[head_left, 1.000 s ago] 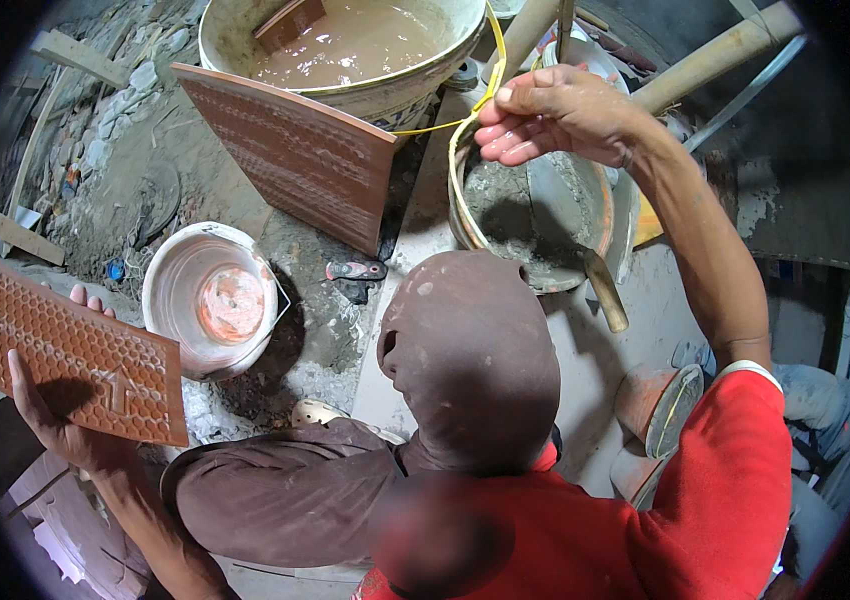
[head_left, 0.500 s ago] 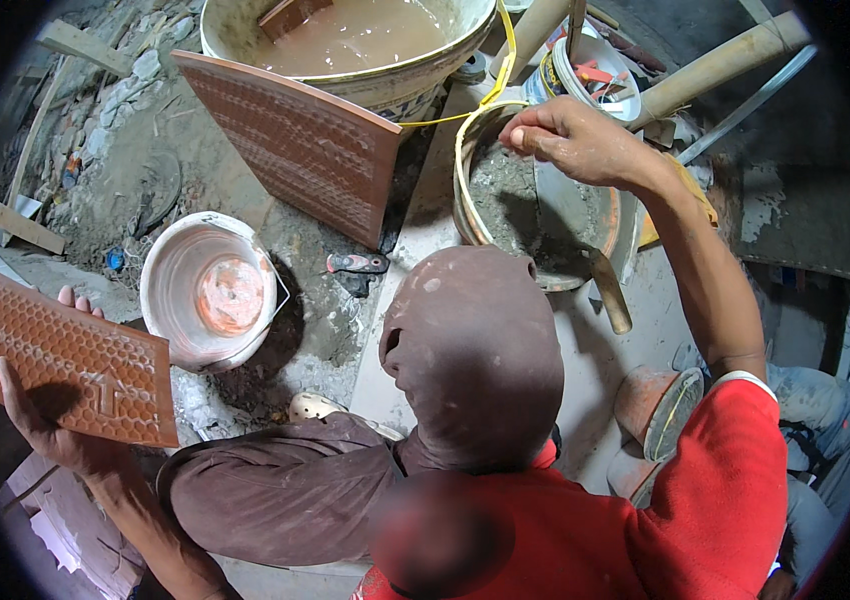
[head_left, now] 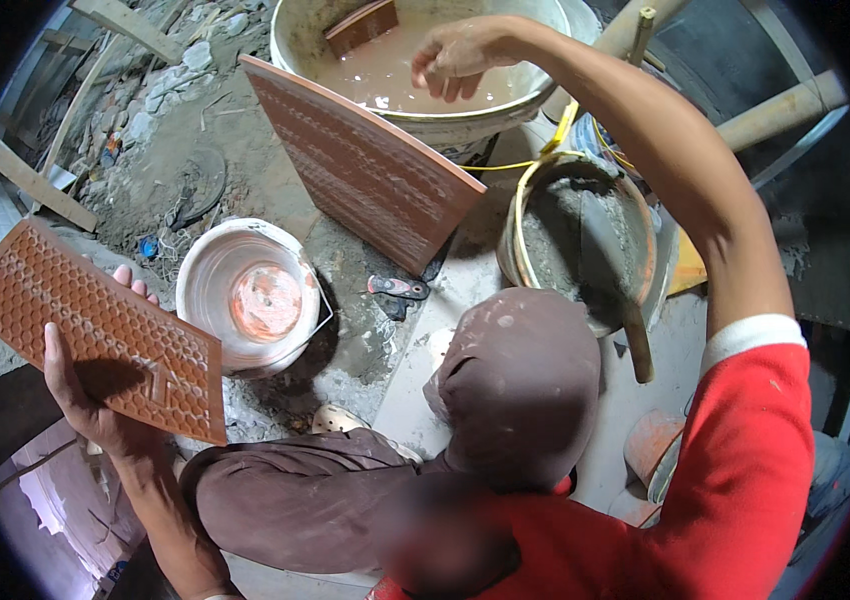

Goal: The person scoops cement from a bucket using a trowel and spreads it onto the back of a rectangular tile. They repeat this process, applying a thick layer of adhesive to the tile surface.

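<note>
My left hand (head_left: 105, 415) grips a reddish-brown tile (head_left: 85, 310) at its lower edge, with the honeycomb-textured back facing up. Fingertips show past its far edge. Over the big tub (head_left: 425, 128) of murky water hangs my right hand (head_left: 460, 60), its fingers loosely bent and apart, with nothing seen in them. Another brown tile (head_left: 363, 28) sticks partly out of that water. A large brown tile (head_left: 360, 160) leans against the tub's near side, ridged back showing. A bucket of grey mortar (head_left: 520, 225) stands right of it, a trowel (head_left: 600, 245) lying in it, wooden handle over the rim.
A whitish bucket (head_left: 295, 260) with orange residue inside stands between my left hand and the leaning tile. A small grey-and-red-handled tool (head_left: 397, 287) lies on the dirty floor. Rubble (head_left: 160, 100) and planks (head_left: 40, 183) are at far left; smaller mortar-stained buckets (head_left: 653, 440) stand right of my knee.
My right hand has moved left and away from me, from above the mortar bucket to above the water tub. My left hand still holds the tile. The whole view has shifted somewhat.
</note>
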`<state>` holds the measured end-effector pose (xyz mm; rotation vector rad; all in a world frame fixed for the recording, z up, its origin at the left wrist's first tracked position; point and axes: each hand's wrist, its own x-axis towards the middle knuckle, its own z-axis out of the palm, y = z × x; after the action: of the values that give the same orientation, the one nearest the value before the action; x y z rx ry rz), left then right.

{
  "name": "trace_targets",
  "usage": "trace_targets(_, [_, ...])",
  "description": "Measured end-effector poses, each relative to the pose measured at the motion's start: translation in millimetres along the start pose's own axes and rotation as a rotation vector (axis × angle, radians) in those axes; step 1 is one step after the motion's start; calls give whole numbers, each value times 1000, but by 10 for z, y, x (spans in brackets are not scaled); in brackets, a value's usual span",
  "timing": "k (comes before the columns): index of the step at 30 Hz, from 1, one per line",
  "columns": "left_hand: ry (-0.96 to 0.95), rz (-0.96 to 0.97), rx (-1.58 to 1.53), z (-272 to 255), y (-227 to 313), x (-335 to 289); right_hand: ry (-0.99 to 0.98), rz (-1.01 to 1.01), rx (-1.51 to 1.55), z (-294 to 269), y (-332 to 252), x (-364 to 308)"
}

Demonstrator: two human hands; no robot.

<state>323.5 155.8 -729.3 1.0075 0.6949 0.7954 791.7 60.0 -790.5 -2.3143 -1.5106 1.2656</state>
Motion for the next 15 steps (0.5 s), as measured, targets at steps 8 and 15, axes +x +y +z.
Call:
trace_targets(8, [94,-23,-3,78,49,-48,-110,141,-59,371,-70,988])
trace_targets(15, [110,-4,-10,-79,66,-33,81,-41,454,-95,-341,369])
